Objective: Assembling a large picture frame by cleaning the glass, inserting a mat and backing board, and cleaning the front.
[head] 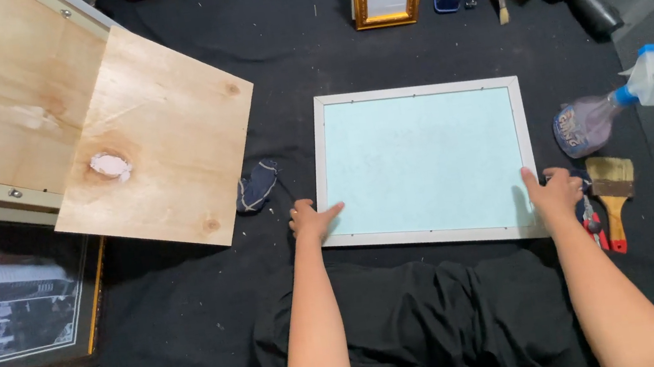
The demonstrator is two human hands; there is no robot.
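while both hands rest at the near corners, left hand [311,221] at 7 o'clock and right hand [552,194] at 5, fingers loosely laid on the picture frame [425,164], nothing is truly clamped. uneven pull could skew it on the black cloth [412,315]. pliers [593,220], brush [612,186], spray bottle [600,114] crowd 3 o'clock; plywood [156,134] at 10.

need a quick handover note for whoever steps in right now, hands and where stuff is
Left hand: open, fingers resting on the lower left corner of the silver picture frame.
Right hand: open, pressing the frame's lower right corner.
The frame lies flat on the black cloth, its pale blue-green panel facing up.
Spray bottle, paintbrush and red-handled pliers lie just right of the frame; a dark rag lies to its left, beside a plywood sheet.
Done: frame laid down. Nothing lifted; tools untouched.
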